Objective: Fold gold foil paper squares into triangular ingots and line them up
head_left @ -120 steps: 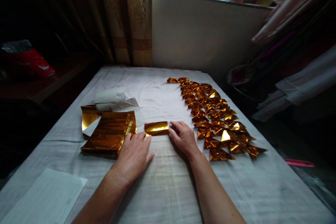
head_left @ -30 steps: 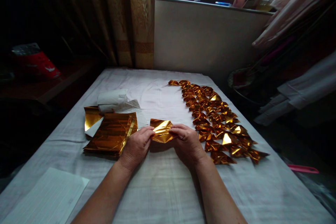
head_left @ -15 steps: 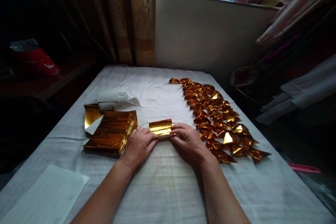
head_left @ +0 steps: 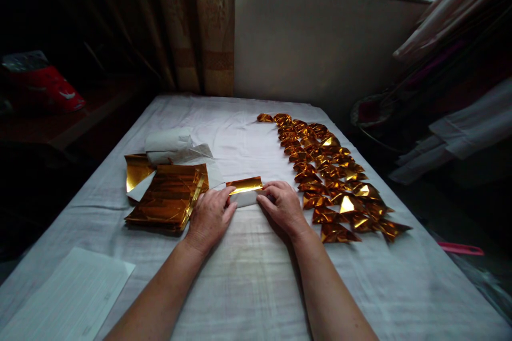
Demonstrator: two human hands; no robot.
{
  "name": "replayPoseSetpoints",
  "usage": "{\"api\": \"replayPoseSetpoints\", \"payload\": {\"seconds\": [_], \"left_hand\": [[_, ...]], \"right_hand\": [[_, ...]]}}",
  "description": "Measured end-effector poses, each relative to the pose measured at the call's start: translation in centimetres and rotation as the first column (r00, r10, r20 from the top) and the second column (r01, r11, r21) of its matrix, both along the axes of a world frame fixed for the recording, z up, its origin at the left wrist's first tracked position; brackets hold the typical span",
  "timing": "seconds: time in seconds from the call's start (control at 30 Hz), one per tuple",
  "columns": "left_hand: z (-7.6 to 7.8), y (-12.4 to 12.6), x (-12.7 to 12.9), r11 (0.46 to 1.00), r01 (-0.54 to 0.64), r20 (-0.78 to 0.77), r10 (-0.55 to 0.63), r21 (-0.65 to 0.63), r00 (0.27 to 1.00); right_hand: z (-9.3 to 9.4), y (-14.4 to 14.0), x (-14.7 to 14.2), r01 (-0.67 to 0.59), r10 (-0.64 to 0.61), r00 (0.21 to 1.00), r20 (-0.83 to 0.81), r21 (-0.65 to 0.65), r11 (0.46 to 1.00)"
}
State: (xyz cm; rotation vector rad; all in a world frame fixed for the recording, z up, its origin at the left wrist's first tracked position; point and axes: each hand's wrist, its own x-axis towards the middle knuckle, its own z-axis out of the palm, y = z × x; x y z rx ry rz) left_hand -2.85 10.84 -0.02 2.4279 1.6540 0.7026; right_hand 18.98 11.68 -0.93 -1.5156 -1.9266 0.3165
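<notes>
A small sheet of gold foil paper (head_left: pixel 245 185) lies between my hands, its near edge folded up so that a white backing strip shows. My left hand (head_left: pixel 211 216) pinches its left end, and my right hand (head_left: pixel 283 206) pinches the right end. Just left of my left hand is a thick stack of gold foil sheets (head_left: pixel 168 194). Several folded gold foil pieces (head_left: pixel 320 170) lie in rows to the right of my right hand.
A white paper roll (head_left: pixel 168 144) lies behind the stack. A pale lined sheet (head_left: pixel 72 293) rests at the near left of the cloth-covered table (head_left: pixel 244 277). A curtain (head_left: pixel 200 26) hangs behind, clothes (head_left: pixel 476 122) at right. A red bag (head_left: pixel 52 85) stands far left.
The near edge of the foil sheet has been folded over, away from me, and its white backing now shows. Both hands keep hold of its ends. The view has tilted slightly down.
</notes>
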Motion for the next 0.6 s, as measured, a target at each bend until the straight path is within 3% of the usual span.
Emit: {"api": "replayPoseSetpoints", "payload": {"seconds": [0.2, 0.3, 0.43, 0.6], "left_hand": [[0.2, -0.2, 0.3, 1.000, 0.013, -0.044, -0.013, -0.006, 0.999], [0.4, -0.5, 0.7, 0.999, 0.016, -0.061, -0.013, 0.052, 0.998], [0.6, -1.4, 1.8, 0.985, 0.136, -0.056, -0.130, 0.109, 0.990], [0.6, -2.4, 3.1, 0.972, 0.233, -0.086, -0.230, 0.024, 0.969]], "right_hand": [[-0.1, -0.1, -0.6, 0.056, -0.055, 0.996, 0.064, -0.010, 0.998], [-0.1, -0.1, -0.7, 0.065, -0.064, 0.995, 0.078, -0.015, 0.998], [-0.1, -0.1, -0.7, 0.071, -0.070, 0.994, 0.084, -0.008, 0.997], [-0.3, -0.1, -0.7, 0.087, -0.086, 0.990, 0.109, -0.007, 0.996]]}}
